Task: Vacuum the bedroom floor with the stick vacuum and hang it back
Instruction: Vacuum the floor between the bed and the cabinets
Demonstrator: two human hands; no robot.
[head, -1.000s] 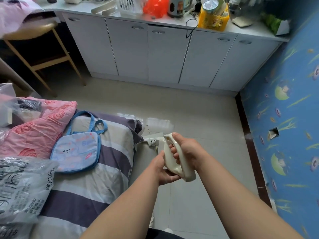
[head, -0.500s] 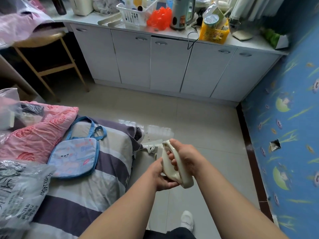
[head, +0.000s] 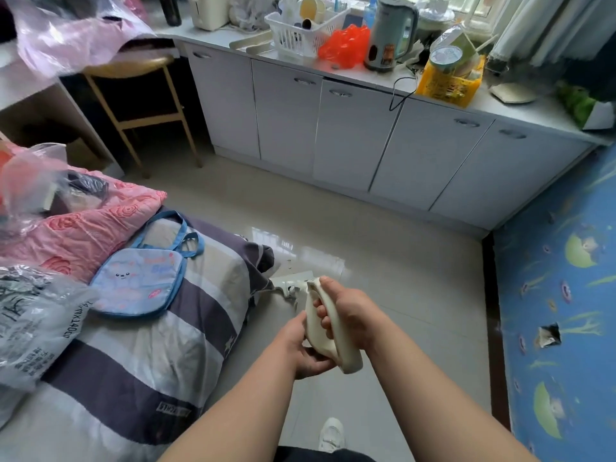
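a pale tiled floor [head: 383, 235] is seen across the middle, bounded at the far side by a long counter [head: 533, 108] over grey cabinet doors and at the right by a blue patterned wall [head: 566, 295]. the left is taken up by a bed [head: 150, 361] in striped covers, on which a pink quilt [head: 93, 228] and, toward the bed's floor-side edge, a small blue bag [head: 136, 288] are laid. a wooden stool [head: 133, 65] is set by the counter's left end. on the counter a white basket [head: 293, 35], a kettle [head: 390, 31] and, at the front edge further right, a yellow basket [head: 446, 85] are lined up.

the stick vacuum [head: 328, 328] is held over the floor just beside the bed's near corner, its cream loop handle raised and its lower parts partly hidden behind the handle. the grip is wrapped by the right hand [head: 353, 315], fingers curled through the loop. the handle's lower body is cupped by the left hand [head: 300, 345], fingers curled beneath it. a white shoe [head: 331, 435] is seen at the bottom edge.
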